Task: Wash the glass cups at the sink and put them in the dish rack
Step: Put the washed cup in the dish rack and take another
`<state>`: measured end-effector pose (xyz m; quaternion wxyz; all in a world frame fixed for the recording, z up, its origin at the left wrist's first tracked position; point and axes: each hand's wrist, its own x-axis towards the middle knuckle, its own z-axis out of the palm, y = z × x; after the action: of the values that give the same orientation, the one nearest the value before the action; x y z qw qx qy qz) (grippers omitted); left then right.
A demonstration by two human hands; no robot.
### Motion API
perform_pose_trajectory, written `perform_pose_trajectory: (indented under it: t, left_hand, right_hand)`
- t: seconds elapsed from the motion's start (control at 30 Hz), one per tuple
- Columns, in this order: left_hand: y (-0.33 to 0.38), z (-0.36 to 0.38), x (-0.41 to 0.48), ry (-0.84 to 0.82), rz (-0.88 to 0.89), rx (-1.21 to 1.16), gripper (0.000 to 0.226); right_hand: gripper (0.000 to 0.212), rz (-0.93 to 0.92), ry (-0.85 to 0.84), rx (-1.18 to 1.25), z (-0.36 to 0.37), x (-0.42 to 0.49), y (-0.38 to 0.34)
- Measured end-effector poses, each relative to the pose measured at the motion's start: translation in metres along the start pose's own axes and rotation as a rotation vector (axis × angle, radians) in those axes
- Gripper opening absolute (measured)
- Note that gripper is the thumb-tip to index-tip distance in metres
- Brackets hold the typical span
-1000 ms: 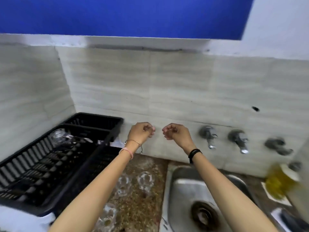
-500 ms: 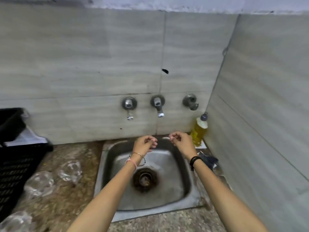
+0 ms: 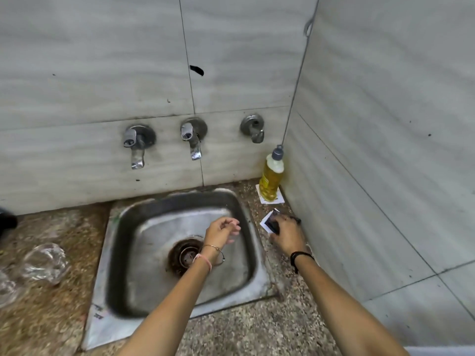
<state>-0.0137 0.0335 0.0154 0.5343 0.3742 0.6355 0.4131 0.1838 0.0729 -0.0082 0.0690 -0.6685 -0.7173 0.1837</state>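
Glass cups (image 3: 45, 262): clear, smeared by blur, shape hard to read. They sit on the speckled counter (image 3: 244, 330) left of the sink (image 3: 102, 291), well apart from both hands. Left hand (image 3: 222, 233) hangs over the basin, fingers loosely curled, holding nothing. Right hand (image 3: 286, 233) is down on a dark pad (image 3: 272, 224) right of the sink, fingers bent over it. Cannot tell if they grip.

glass cups (image 3: 45, 263) blurry | dish rack (image 3: 7, 222) cut, L edge | dark obj (image 3: 273, 224) under right hand (image 3: 288, 235) unclear
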Motion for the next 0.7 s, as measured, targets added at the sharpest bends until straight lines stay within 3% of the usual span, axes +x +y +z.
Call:
perform_pose_trajectory:
  t: [0.17, 0.37, 0.5, 0.57, 0.7]
  left_hand:
    - [-0.013, -0.007, 0.000, 0.008, -0.052, -0.005, 0.022]
    - [-0.027, -0.019, -0.005, 0.003, -0.123, -0.042, 0.022]
    - [-0.030, -0.023, -0.008, -0.008, -0.145, -0.056, 0.022]
    - [-0.030, -0.025, -0.010, -0.014, -0.158, -0.068, 0.022]
    - [-0.026, -0.033, -0.011, -0.029, -0.184, -0.103, 0.021]
  right_hand:
    - [0.048, 0.015, 0.043, -0.148, 0.014, -0.005, 0.004]
    - [0.019, -0.097, 0.076, -0.263, 0.012, 0.000, 0.004]
    - [0.046, -0.103, -0.016, -0.382, 0.011, 0.003, 0.005]
    - [0.043, -0.128, -0.029, -0.466, 0.011, 0.002, 0.000]
    - [0.036, -0.120, 0.116, -0.462, 0.007, -0.006, -0.014]
